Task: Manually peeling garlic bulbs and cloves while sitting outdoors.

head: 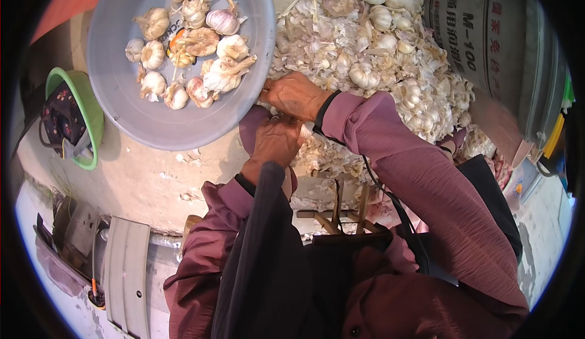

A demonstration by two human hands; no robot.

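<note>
My left hand [279, 138] and my right hand [297, 95] are close together by the lower right rim of a grey plastic basin [151, 131]. The fingers of both are bent, and whatever lies between them is largely hidden; a small whitish piece shows beside my left hand. Several garlic bulbs [222, 21] with dry skins, some with stalks, lie in the basin. To the right of my hands spreads a big heap of garlic skins [315, 41], with whole bulbs [364, 74] and loose cloves [405, 47] on it.
A green plastic basket [93, 124] holding dark flowered cloth stands at the left. A large grey drum [493, 32] bearing writing lies at the upper right beside the heap. Wooden stool legs [361, 206] show near my body. A long pale panel [125, 275] is at the lower left.
</note>
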